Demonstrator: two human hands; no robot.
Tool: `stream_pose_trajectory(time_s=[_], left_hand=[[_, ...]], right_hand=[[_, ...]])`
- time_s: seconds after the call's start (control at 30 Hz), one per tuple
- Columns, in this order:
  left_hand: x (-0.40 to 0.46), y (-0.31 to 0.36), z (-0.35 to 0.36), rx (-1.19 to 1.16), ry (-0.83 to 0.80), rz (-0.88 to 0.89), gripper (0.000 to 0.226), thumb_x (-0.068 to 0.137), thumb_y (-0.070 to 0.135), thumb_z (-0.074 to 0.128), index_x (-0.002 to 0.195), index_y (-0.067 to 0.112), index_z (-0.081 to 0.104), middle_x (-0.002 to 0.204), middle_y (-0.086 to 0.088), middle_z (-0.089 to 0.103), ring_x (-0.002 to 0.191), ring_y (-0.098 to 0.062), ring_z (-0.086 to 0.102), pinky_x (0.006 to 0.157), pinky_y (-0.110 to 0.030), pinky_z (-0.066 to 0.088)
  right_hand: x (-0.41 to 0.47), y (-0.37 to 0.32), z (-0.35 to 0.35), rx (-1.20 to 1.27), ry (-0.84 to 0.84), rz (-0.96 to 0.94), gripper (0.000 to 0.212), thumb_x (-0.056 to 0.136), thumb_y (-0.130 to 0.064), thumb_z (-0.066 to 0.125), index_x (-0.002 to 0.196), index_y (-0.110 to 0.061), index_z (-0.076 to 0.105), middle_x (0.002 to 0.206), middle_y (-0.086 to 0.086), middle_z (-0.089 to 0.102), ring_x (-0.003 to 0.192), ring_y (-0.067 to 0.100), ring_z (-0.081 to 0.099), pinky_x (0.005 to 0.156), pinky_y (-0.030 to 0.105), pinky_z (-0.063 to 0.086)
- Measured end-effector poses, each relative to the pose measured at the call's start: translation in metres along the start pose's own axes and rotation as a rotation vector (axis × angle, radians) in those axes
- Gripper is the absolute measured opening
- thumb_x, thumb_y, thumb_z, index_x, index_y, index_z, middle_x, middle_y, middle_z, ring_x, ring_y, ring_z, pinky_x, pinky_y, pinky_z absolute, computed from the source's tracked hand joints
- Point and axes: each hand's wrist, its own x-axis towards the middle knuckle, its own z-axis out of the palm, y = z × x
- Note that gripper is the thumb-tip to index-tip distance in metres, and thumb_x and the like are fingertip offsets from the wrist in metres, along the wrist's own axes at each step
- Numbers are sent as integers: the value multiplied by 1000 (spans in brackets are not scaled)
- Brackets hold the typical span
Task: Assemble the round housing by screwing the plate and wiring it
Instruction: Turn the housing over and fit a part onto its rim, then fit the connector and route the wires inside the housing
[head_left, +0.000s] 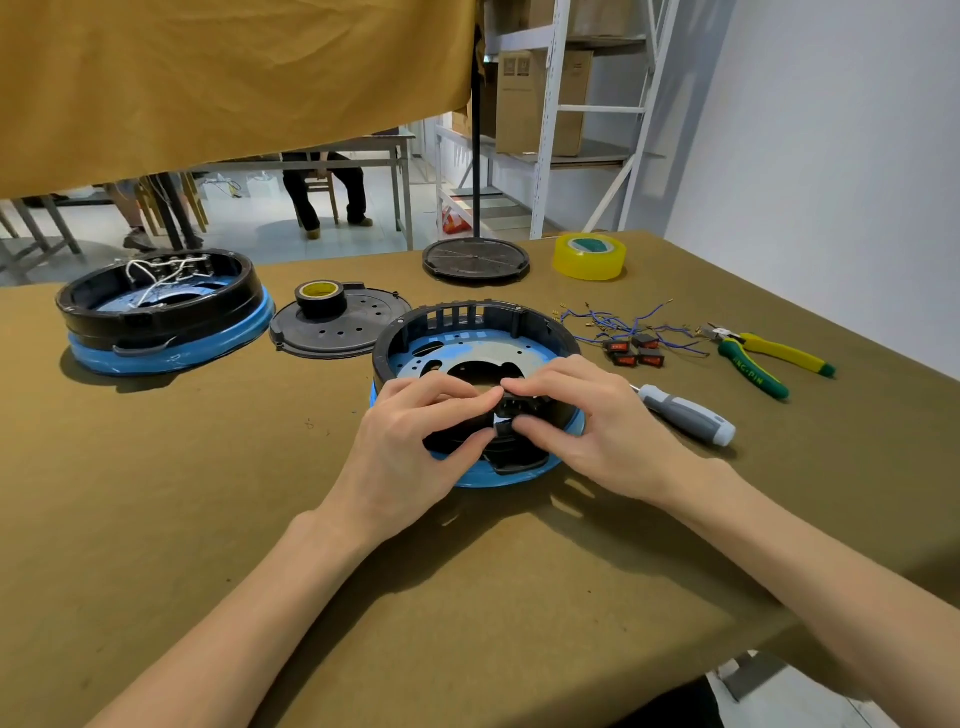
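- two hands meet at the round housing's (475, 332) near wall: left hand (415, 441) steadies the rim, fingers curled on it.
- right hand (587, 415) pinches a small black part (505, 429) there, probably seating it.
- screwdriver (685, 413) lies just beside, ready for the plate (514, 353).

Round housing at the middle of the worktop, parts and tools ranged around it.

The round housing (475, 364) sits mid-worktop (156, 519) with the plate (467, 358) inside it; the left hand (415, 441) and right hand (587, 421) meet at its near rim. Left of it lies a lid (337, 325) with a tape roll (318, 299) on top, and further left a second housing (161, 312). Behind stands a stand base (475, 260), a larger tape roll (589, 256) to its right. Right of the housing lie the screwdriver (685, 413), wired switches (631, 343) behind it, and pliers (763, 358) furthest right.
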Motion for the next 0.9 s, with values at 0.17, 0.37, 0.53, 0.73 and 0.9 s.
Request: stream_pose_trajectory(time_s=[0.17, 0.37, 0.53, 0.73, 0.9], left_hand=[[0, 0, 0, 1, -6, -14, 42, 88, 29, 71, 130, 23, 69, 115, 8, 70, 108, 0, 59, 98, -37, 50], [2, 4, 3, -81, 81, -68, 37, 88, 29, 74, 123, 19, 73, 114, 6, 73, 110, -3, 64, 96, -36, 51], [2, 4, 4, -79, 66, -83, 34, 87, 28, 74, 120, 18, 74, 112, 6, 72, 108, -3, 63, 95, -34, 51], [2, 4, 6, -27, 42, -67, 34, 87, 31, 75, 119, 20, 75, 111, 6, 72, 105, -4, 63, 95, -31, 49], [1, 4, 3, 9, -26, -48, 32, 87, 37, 74, 114, 21, 76, 112, 6, 72, 108, -7, 63, 98, -33, 48]], right_hand=[[7, -1, -2, 110, -5, 26, 36, 88, -13, 80, 123, -19, 74, 110, -11, 73, 104, 4, 62, 90, 27, 48], [10, 2, 2, 267, 47, 108, 40, 86, -13, 83, 123, -23, 75, 107, -14, 76, 104, 13, 65, 88, 26, 51], [11, 6, 4, 245, 47, 101, 41, 85, -10, 82, 124, -22, 75, 108, -14, 76, 105, 11, 65, 88, 18, 48], [7, 4, 6, 198, 51, 122, 38, 86, -15, 81, 121, -25, 75, 108, -16, 75, 104, 11, 64, 89, 26, 48], [2, 2, 9, 52, -24, 57, 33, 90, -32, 78, 121, -24, 73, 109, -12, 71, 108, 7, 59, 95, 28, 43]])
